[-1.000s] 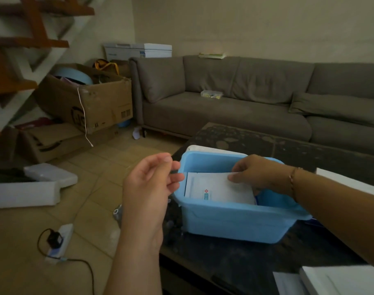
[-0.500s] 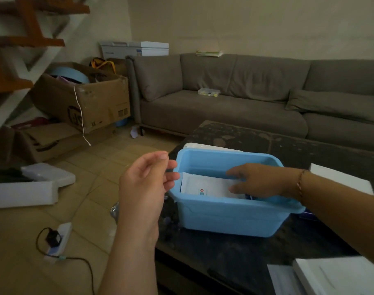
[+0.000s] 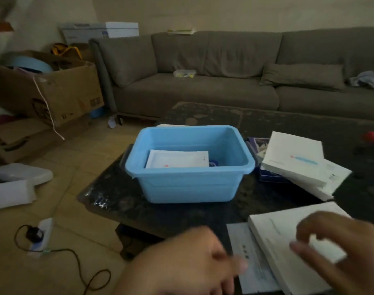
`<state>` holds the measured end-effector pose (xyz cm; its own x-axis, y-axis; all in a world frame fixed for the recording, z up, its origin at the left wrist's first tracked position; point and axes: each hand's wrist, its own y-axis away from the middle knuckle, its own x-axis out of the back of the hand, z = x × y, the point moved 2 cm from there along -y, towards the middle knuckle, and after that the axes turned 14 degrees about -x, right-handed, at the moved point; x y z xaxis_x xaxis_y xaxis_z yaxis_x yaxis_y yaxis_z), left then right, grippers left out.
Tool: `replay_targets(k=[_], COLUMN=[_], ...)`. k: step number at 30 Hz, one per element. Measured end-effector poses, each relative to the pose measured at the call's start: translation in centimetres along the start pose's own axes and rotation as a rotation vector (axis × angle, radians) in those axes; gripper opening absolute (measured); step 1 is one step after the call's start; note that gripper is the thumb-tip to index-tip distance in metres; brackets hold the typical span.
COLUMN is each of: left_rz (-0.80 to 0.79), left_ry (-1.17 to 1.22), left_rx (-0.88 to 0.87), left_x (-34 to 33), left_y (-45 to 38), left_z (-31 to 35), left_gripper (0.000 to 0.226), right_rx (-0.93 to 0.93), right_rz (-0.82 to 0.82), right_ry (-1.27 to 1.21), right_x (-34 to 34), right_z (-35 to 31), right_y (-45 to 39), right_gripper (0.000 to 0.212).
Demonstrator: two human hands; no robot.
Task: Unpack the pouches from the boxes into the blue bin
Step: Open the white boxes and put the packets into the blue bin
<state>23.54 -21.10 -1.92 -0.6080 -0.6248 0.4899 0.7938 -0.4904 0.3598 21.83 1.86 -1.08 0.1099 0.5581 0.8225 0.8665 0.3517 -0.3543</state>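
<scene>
Hands hover over a white box (image 3: 288, 248) at the dark table's (image 3: 181, 213) near edge; left hand (image 3: 181, 265) and right hand (image 3: 339, 248) blurred, fingers loosely spread, gripping nothing; a white pouch (image 3: 177, 159) lies inside the blue bin (image 3: 188, 184); more boxes (image 3: 296, 160) stacked just right of it.

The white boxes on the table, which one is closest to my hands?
The white box at the table's near right corner, right under your right hand. The other white boxes are stacked farther back, right of the blue bin.
</scene>
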Motion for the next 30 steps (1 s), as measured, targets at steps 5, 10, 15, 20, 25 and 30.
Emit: replay_targets(k=[5, 10, 15, 20, 25, 30], left_rz=[0.049, 0.151, 0.227, 0.259, 0.268, 0.294], left_ry=[0.177, 0.523, 0.688, 0.818, 0.889, 0.891], left_rx=[0.194, 0.187, 0.075, -0.098, -0.219, -0.295], left_x=[-4.9, -5.8, -4.3, -0.9, 0.7, 2.2], left_y=[-4.2, -4.9, -3.5, -0.4, 1.7, 3.1], left_z=[-3.6, -4.0, -3.9, -3.1, -1.8, -0.9], left_gripper=[0.039, 0.024, 0.025, 0.053, 0.071, 0.067], right_rx=[0.102, 0.131, -0.001, -0.04, 0.05, 0.095], right_rz=[-0.236, -0.293, -0.355, -0.318, -0.079, -0.073], right_ry=[0.229, 0.382, 0.397, 0.363, 0.127, 0.116], right_x=[-0.4, -1.3, -1.8, -1.0, -2.1, -3.6], right_z=[2.8, 3.6, 4.5, 3.5, 0.0, -3.4], right_y=[2.3, 3.3, 3.0, 2.8, 3.0, 1.3], right_gripper=[0.046, 0.048, 0.048, 0.044, 0.077, 0.053])
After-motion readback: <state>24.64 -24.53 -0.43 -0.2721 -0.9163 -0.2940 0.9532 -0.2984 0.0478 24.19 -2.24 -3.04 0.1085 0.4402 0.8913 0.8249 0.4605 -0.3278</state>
